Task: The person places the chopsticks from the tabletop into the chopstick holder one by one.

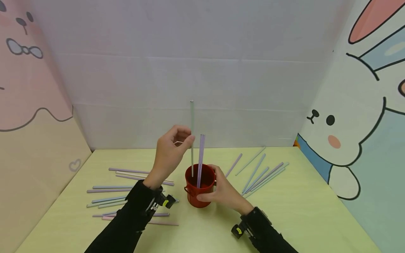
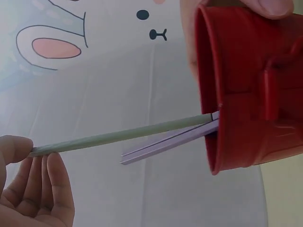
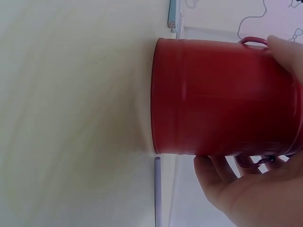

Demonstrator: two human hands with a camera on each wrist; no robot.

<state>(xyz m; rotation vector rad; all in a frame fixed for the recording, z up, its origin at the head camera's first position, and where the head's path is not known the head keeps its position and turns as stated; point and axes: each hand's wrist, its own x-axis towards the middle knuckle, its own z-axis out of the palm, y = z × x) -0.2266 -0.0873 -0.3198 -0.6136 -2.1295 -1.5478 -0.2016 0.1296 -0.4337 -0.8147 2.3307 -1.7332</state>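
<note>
In the head view my left hand [image 1: 172, 147] pinches a thin pale green stick [image 1: 192, 117] between thumb and fingertips. The stick stands nearly upright, its lower end inside the mouth of a small red bucket [image 1: 197, 200]. Two purple sticks [image 1: 201, 151] lean together in the same bucket, their tops above its rim. My right hand [image 1: 224, 191] holds the bucket from the right side, thumb at the front and fingers behind. In the right wrist view the bucket [image 3: 218, 94] is upright on the table, with small loop handles on its sides.
Left of the bucket, several purple, blue, green and pink sticks [image 1: 109, 190] lie roughly in rows on the pale yellow table [image 1: 202, 239]. Several more sticks [image 1: 264, 179] lie slanted at the right. White sheeting [image 1: 196, 70] rises behind the table, with cartoon-printed panels either side.
</note>
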